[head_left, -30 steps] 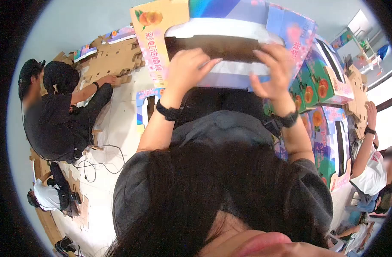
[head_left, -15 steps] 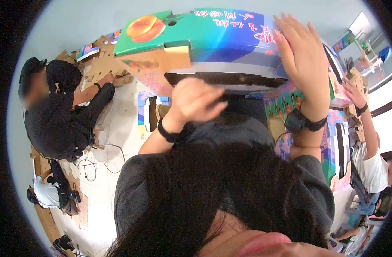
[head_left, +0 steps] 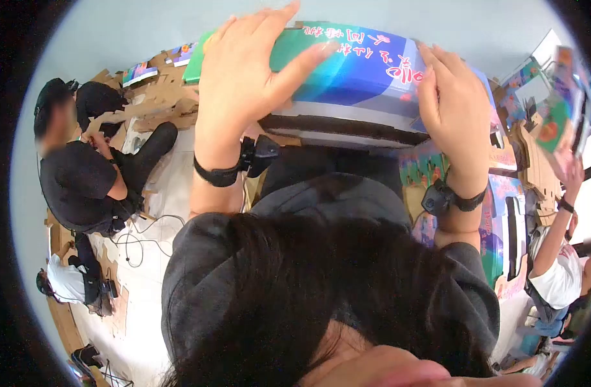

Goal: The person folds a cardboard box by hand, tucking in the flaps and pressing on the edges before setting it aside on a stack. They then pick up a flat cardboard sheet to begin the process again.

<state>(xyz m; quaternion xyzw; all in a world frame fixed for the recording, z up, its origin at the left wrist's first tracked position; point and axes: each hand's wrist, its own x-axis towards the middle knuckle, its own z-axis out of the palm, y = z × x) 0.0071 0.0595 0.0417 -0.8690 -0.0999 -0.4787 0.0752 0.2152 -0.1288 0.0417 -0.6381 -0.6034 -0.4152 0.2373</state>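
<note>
A printed cardboard box (head_left: 366,71) in green, blue and purple stands across the front of my body, its lettering upside down to me. A long dark slot runs along its near side. My left hand (head_left: 247,68) lies over the box's left end, fingers and thumb spread, covering the peach picture. On the right end rests my right hand (head_left: 453,109), its fingers stretched out over the top panel. Both palms are turned down and neither hand grips anything. A black band with a small device sits on each wrist.
More printed boxes (head_left: 502,226) stand at my right side. Beyond them a person in white (head_left: 557,271) holds up a colourful carton (head_left: 563,106). A person in black (head_left: 79,171) sits at the left among flattened cardboard (head_left: 160,109). A loose cable (head_left: 137,248) lies on the floor.
My left hand has risen from in front of the box and now lies spread on its left end. My right hand stays on the right end. The person at right has raised a carton.
</note>
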